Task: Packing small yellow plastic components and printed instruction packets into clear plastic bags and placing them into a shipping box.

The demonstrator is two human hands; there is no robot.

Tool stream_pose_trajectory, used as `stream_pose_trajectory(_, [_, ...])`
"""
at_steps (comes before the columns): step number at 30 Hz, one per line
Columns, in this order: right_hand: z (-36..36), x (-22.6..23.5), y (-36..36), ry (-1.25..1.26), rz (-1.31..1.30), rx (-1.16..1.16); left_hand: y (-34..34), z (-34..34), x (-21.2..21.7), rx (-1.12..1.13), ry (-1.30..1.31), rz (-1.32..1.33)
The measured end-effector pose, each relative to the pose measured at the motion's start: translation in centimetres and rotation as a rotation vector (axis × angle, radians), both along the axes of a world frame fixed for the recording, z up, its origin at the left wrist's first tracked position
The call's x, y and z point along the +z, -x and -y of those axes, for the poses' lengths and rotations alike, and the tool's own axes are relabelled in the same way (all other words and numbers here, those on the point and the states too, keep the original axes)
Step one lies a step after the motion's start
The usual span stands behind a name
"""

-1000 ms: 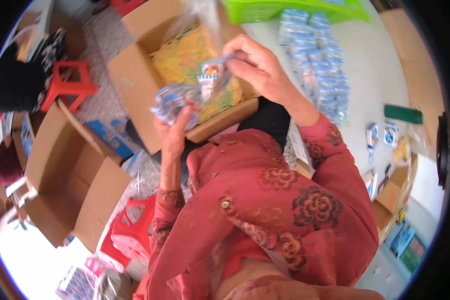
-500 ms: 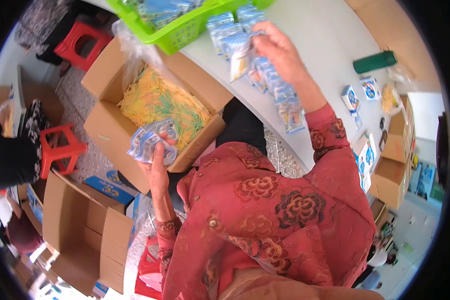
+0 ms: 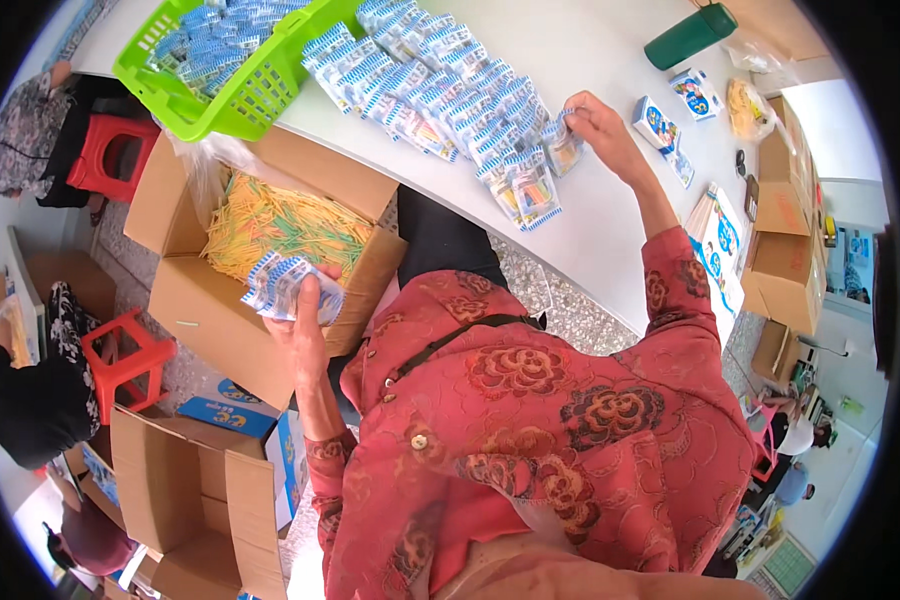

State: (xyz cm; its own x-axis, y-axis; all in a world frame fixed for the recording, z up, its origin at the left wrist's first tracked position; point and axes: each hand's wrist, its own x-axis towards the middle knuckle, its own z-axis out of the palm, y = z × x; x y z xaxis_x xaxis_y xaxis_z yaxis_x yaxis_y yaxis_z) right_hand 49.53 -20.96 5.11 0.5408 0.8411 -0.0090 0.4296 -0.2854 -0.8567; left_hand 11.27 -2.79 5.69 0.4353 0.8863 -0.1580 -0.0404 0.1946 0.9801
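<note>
My left hand (image 3: 302, 322) is closed around a small stack of blue-and-white clear packets (image 3: 268, 284), held over the near edge of an open cardboard box (image 3: 205, 325). Inside that box lies a heap of thin yellow and green sticks (image 3: 280, 228). Above the white table (image 3: 595, 255), my right hand (image 3: 610, 140) pinches the top edge of a single packet (image 3: 563, 152) between thumb and fingers. This packet is at the right end of overlapping rows of similar packets (image 3: 440, 95). Some of them show colored pieces through the clear film.
A bright green basket (image 3: 260, 100) full of packets stands at the table's far left. To the right are a green bottle (image 3: 690, 36), small printed boxes (image 3: 658, 124) and a bag of yellow pieces (image 3: 747, 110). Red stools (image 3: 120, 155), an open carton (image 3: 185, 500) and other people are around.
My right hand has moved from the far-left packets to the right end of the rows. The view has shifted, showing more packets. My left hand still holds its stack.
</note>
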Motion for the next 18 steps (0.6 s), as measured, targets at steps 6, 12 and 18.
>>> stream_pose_trajectory(6, [-3.1, 1.4, 2.6, -0.094, 0.346, -0.038, -0.4, 0.3, -0.3, -0.013, 0.056, 0.080])
stream_pose_trajectory(12, [-10.7, 4.8, 12.2, -0.211, 0.140, 0.443, 0.1, 0.8, -0.4, 0.054, 0.083, 0.105])
stream_pose_trajectory(18, [-16.2, 5.0, 21.2, -0.207, 0.049, 0.840, 1.8, 0.8, -0.9, 0.057, 0.022, 0.084])
